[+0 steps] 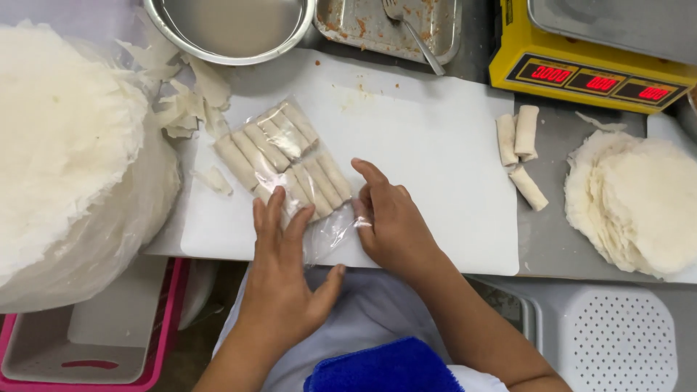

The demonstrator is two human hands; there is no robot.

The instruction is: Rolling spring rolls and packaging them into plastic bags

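Food-prep kitchen, steel counter (559,239), yellow weighing scale (592,62), stacked wrappers (639,203), metal bowl (229,29), white cutting board (428,145)

Bare board (435,145) right of bag (287,163)

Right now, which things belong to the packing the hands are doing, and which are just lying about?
In hand: left hand, right hand, clear bag of spring rolls, white cutting board.
Lying about: three loose rolls, wrapper stacks, metal bowl, tray with fork, yellow scale.

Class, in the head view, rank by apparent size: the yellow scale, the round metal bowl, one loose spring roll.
1. Yellow scale, partly cropped.
2. Round metal bowl, also cropped, so the top two are uncertain.
3. Loose spring roll, clearly smallest.
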